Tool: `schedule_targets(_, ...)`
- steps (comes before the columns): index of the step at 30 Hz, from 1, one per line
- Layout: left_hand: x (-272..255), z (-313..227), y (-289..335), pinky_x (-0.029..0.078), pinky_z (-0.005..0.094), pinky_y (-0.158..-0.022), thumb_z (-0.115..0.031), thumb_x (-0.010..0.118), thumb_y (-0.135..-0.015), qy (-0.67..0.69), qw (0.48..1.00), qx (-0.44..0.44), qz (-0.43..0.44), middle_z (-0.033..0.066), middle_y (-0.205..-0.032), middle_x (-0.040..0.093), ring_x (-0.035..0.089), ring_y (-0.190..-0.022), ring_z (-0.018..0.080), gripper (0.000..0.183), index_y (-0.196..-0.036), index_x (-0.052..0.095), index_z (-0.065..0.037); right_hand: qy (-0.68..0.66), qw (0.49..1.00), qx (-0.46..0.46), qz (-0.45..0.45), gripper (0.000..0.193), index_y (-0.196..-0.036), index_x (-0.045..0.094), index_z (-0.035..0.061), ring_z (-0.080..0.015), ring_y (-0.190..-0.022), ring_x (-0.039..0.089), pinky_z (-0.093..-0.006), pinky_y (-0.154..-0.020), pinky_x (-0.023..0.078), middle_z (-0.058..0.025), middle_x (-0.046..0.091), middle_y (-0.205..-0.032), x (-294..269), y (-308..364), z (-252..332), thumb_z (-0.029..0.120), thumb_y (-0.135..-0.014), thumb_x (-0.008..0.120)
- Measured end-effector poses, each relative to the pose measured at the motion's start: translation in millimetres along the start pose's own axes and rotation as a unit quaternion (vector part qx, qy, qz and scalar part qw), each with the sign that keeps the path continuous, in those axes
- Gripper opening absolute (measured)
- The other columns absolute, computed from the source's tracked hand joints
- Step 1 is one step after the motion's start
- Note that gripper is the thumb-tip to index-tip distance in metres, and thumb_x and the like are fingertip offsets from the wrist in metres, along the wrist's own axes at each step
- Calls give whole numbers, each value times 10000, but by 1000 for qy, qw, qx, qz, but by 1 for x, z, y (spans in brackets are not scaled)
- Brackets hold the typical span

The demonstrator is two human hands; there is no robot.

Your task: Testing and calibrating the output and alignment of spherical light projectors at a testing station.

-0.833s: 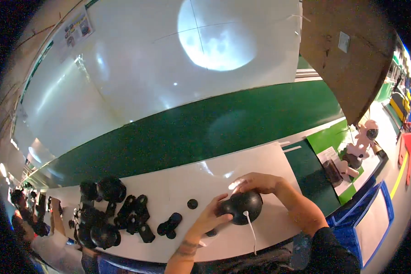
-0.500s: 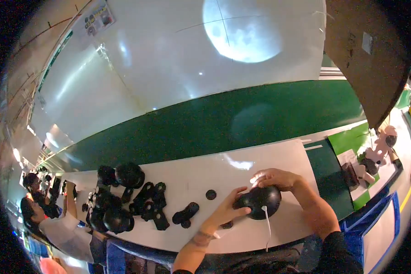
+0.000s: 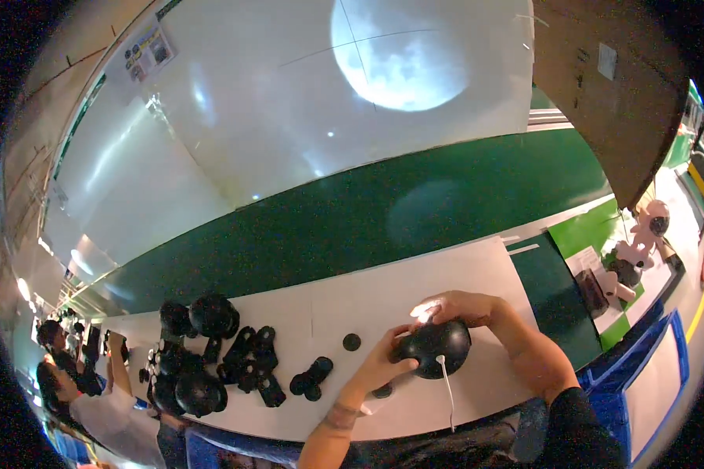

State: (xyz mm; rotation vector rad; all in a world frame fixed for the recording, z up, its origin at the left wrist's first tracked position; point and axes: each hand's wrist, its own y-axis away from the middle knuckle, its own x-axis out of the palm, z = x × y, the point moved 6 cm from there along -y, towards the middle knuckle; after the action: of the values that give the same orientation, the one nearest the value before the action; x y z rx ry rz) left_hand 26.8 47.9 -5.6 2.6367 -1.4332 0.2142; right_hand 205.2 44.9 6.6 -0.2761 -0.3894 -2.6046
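Note:
Between my hands is a black, ball-shaped projector (image 3: 436, 349) with a white cable (image 3: 448, 395) running from it toward the table's near edge. Light glows at its far side, by my right fingers. My left hand (image 3: 385, 363) is closed round its left side, thumb in front. My right hand (image 3: 460, 306) curls over the far top, fingers bent by the bright spot. A small dark disc (image 3: 352, 342) lies to the left of my hands, and another dark round piece (image 3: 382, 392) is partly behind my left wrist. A large lit circle (image 3: 399, 59) with crossed lines shows on the wall.
Black balls (image 3: 213, 315) and several black jointed parts (image 3: 250, 361) crowd the table's left part. A brown cardboard sheet (image 3: 606, 86) hangs at upper right. Blue-framed bins (image 3: 641, 391) stand at right, with white figures (image 3: 648, 234) beyond. Another person (image 3: 102, 391) works at far left.
The whole view has shifted slightly. The ball-shaped projector appears turned a little, with my left hand farther round its side. Both hands still hold it, and the lit circle stays on the wall.

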Motion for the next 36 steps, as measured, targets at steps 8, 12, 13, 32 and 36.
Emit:
schedule_targets(8,-4,6,-1,435,361,-1026,-183,816,-780,7,1000,-10,-11,148,-1318,546,553,-1175,230,843,-1447,324,-30,33,995,-82,50,421,-1198,596,-18,-181,-1118,534,-315,-993,414,-89,579,-1160,5,-1,9,233,-864,646)
schedule_targets(12,-4,3,3,454,343,-997,-163,819,-757,14,1000,2,-27,131,-1279,575,575,-1131,219,848,-1448,339,-54,88,992,-86,37,435,-1163,603,-9,-156,-1114,529,-303,-999,405,-70,589,-1103,-4,-9,-3,309,-874,670)
schedule_targets(13,-5,2,4,451,345,-995,-180,823,-751,-10,999,-10,-33,131,-1274,574,565,-1146,221,855,-1447,342,-49,131,989,-63,25,438,-1155,603,-11,-148,-1109,525,-300,-997,405,-66,583,-1097,-5,-11,-3,311,-869,681)
schedule_targets(32,8,-10,1,458,341,-1001,-343,869,-706,13,998,-15,-54,120,-1310,543,549,-1194,221,924,-1416,377,-14,83,992,-83,48,401,-1190,591,0,-148,-1093,539,-301,-984,425,-63,584,-1111,1,-2,2,257,-889,646)
schedule_targets(36,13,-15,-1,401,370,-1068,-547,837,-671,-21,997,-4,-68,87,-1324,555,521,-1237,231,931,-1366,467,-50,31,985,-165,38,401,-1192,587,-4,-146,-1084,546,-302,-975,434,-67,588,-1129,-11,-2,-11,250,-887,642)
